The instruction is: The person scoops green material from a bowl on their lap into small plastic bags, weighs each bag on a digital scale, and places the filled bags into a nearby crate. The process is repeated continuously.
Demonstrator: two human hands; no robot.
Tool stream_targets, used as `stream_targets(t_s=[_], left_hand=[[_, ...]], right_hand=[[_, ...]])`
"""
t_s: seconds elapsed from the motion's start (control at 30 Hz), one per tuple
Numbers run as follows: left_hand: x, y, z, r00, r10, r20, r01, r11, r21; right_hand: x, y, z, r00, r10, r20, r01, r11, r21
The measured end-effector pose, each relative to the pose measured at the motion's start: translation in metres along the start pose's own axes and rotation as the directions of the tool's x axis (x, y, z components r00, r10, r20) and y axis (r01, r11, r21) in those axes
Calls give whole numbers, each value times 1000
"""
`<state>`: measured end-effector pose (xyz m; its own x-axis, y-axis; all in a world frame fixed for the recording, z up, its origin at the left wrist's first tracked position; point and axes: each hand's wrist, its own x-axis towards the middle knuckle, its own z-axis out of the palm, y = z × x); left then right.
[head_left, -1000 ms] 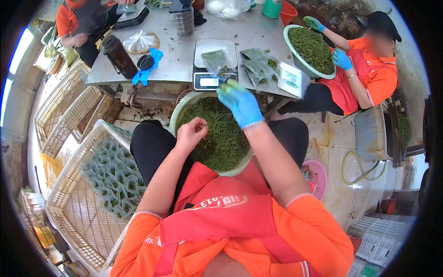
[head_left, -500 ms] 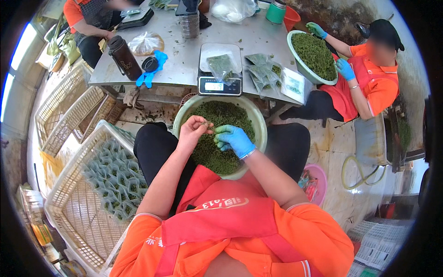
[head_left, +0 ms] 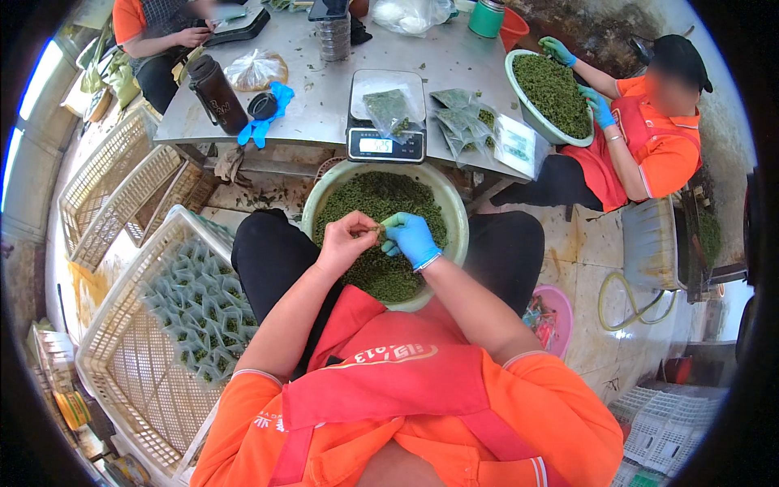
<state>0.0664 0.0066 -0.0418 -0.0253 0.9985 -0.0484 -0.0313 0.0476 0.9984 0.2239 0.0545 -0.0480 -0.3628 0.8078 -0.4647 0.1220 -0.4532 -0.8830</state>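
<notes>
A wide pale-green basin (head_left: 456,213) stands between my knees, filled with small green peppercorn-like berries (head_left: 381,272). Over it, my bare left hand (head_left: 347,242) pinches a tiny brownish-green sprig (head_left: 378,230) between thumb and fingertips. My right hand (head_left: 411,239), in a blue glove, meets it there with fingers closed together at the same sprig; the sprig is mostly hidden by the fingertips. Beyond the basin, a digital scale (head_left: 386,146) at the table's edge carries a clear bag (head_left: 388,109) with some green berries inside.
Filled bags (head_left: 462,122) lie right of the scale on the metal table (head_left: 312,105). A dark bottle (head_left: 217,96) stands left. At my left, a plastic crate (head_left: 122,325) holds many upright bags (head_left: 195,304). A co-worker (head_left: 649,138) at right holds another basin (head_left: 523,93). A pink basin (head_left: 560,316) sits by my right leg.
My hands have come closer together over the basin, the right fingers folding in more. The co-worker's lower gloved hand has risen along their basin; the far-left person's hand has moved toward the other scale.
</notes>
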Motion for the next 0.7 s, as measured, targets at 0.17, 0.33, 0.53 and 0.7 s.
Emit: stream_targets(t_s=[0.17,0.33,0.53,0.7], left_hand=[[2,-3,-4,998,32,-51,-26,993,114],[2,-7,-5,995,6,-95,-13,997,-79],[16,10,-28,951,-12,-310,-97,938,-334],[18,-12,-23,981,4,-195,-34,988,-152]], right_hand=[[2,0,12,953,-295,-64,231,851,-471],[9,6,9,948,-315,41,291,808,-512],[-18,6,-10,985,57,162,-77,990,117],[-26,-3,-30,996,35,78,-58,949,311]])
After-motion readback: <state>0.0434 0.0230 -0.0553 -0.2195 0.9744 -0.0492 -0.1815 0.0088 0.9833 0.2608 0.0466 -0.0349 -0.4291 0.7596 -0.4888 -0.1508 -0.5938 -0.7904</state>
